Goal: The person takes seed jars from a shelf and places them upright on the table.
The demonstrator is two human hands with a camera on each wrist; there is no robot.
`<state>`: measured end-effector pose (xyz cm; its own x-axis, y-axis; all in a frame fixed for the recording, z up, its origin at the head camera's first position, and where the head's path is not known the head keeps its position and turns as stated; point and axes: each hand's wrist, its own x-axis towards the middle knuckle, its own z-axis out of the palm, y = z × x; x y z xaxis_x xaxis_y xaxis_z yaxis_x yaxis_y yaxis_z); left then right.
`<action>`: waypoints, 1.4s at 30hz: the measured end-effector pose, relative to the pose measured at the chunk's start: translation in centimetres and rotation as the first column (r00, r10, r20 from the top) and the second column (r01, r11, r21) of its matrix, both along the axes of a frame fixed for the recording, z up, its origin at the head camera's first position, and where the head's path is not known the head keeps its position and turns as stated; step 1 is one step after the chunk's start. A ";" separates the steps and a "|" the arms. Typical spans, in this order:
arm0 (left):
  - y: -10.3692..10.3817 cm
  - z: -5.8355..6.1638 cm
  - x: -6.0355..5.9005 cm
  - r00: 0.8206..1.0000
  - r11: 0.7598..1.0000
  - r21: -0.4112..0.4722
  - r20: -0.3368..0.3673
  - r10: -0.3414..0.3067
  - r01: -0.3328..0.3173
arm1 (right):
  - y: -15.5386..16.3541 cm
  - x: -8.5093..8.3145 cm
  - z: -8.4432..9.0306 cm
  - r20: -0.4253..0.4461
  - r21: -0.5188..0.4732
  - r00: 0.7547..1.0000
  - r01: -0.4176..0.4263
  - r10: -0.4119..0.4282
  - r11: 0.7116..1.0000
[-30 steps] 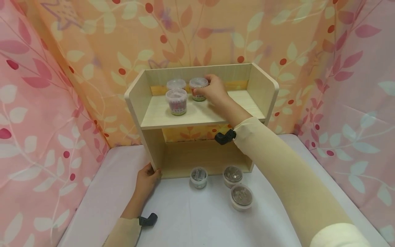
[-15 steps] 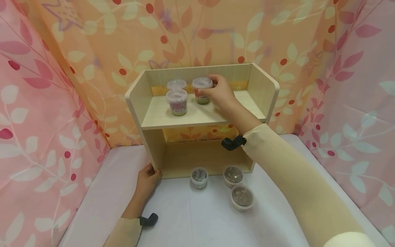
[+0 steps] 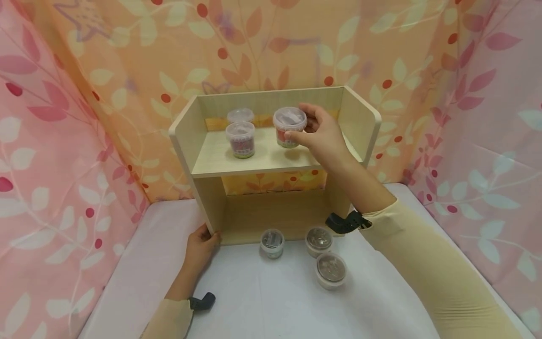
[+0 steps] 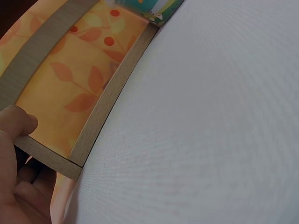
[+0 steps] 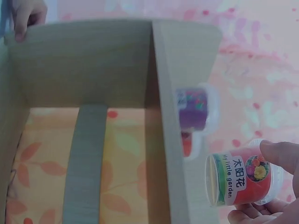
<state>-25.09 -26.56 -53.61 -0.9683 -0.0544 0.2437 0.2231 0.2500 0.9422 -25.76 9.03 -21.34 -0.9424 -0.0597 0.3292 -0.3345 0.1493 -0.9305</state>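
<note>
My right hand (image 3: 323, 136) holds a small lidded plastic cup (image 3: 290, 126), thumb on the near side, raised a little above the upper board of the wooden shelf (image 3: 271, 165). In the right wrist view, this seedling cup (image 5: 245, 176) has a red label with flowers and "My little garden". Left of it on the upper board stands a purple-labelled cup (image 3: 242, 143), with another lidded cup (image 3: 240, 115) partly hidden behind. My left hand (image 3: 200, 247) grips the front edge of the shelf's left side panel (image 4: 49, 156), thumb inside and fingers outside.
Three lidded cups stand on the white table in front of the shelf: one cup (image 3: 272, 243) near the middle, and two cups (image 3: 319, 241) farther right. Patterned curtains (image 3: 271, 47) enclose the back and both sides.
My right hand has lifted the red-labelled cup off the upper board and brought it right and toward me. The left hand stays on the side panel.
</note>
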 end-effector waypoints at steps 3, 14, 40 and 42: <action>0.1 0.0 0.1 1.000 1.000 -0.001 0.000 0.015 -0.015 | 0.1 1.6 -0.4 -0.009 -0.054 0.999 -0.031 0.031 0.998; 0.1 0.1 0.1 1.000 1.000 -0.012 0.004 0.017 -0.017 | 0.5 7.8 -4.5 -0.015 -0.222 0.988 -0.153 0.153 0.963; -0.2 -0.1 -0.2 1.000 1.000 -0.021 0.017 0.023 -0.022 | -2.5 12.4 -18.6 0.233 -0.190 0.970 -0.029 0.073 0.981; -0.1 0.0 -0.1 0.999 0.999 -0.023 0.022 0.024 -0.024 | -2.7 12.5 -19.8 0.253 -0.196 0.965 -0.015 0.066 0.980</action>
